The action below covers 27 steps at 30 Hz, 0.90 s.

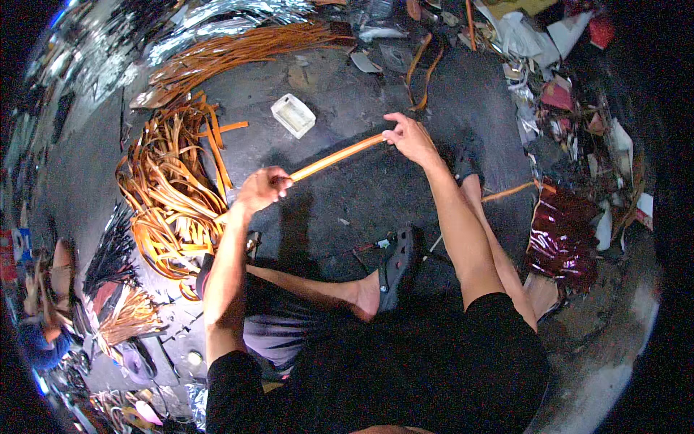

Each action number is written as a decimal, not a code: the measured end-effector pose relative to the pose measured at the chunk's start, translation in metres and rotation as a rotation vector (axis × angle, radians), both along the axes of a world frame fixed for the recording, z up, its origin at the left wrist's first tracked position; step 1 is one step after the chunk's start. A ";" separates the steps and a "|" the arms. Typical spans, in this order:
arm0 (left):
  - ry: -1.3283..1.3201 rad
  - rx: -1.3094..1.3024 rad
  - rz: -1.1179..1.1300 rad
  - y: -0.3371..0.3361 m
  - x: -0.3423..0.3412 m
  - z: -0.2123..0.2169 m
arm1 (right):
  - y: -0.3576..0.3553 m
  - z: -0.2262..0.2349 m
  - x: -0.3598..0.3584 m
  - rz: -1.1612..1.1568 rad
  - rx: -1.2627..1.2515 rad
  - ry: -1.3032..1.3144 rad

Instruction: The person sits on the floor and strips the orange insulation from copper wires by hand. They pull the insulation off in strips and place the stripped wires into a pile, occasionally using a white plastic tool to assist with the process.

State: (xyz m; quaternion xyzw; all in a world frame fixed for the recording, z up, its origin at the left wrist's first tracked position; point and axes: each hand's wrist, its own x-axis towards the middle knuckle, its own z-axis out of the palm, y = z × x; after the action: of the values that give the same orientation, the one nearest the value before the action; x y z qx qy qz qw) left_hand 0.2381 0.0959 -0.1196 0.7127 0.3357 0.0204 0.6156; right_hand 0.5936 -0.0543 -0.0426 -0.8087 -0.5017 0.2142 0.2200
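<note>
I hold one long orange strip (pixel 336 157) stretched between both hands above a dark floor. My left hand (pixel 262 188) grips its lower end near the tangled pile of orange strips (pixel 170 192). My right hand (pixel 408 136) pinches the upper end with fingertips. Past my left hand the strip runs down into the pile. My legs are folded below, with a dark sandal (pixel 396 267) on one foot.
A small white rectangular tray (pixel 293 115) lies on the floor beyond the strip. A long bundle of orange strips (pixel 238 47) and silver foil lie at the back. Paper scraps and a shiny red sheet (pixel 564 239) crowd the right side. Another person sits at far left.
</note>
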 end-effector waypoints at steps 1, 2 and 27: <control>-0.008 -0.052 0.012 -0.002 0.011 -0.011 | 0.004 -0.002 0.006 -0.037 -0.073 -0.188; -0.039 0.004 0.029 -0.006 0.017 -0.021 | 0.008 -0.010 0.005 -0.023 0.016 -0.307; -0.080 0.403 0.101 -0.021 0.024 -0.009 | 0.074 -0.036 -0.095 0.056 0.494 0.046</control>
State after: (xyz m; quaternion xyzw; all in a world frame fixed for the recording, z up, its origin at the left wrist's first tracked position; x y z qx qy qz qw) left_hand 0.2620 0.0749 -0.1282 0.8023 0.3352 0.1463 0.4717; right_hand 0.4988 0.0196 -0.0790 -0.7111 -0.5560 0.1098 0.4162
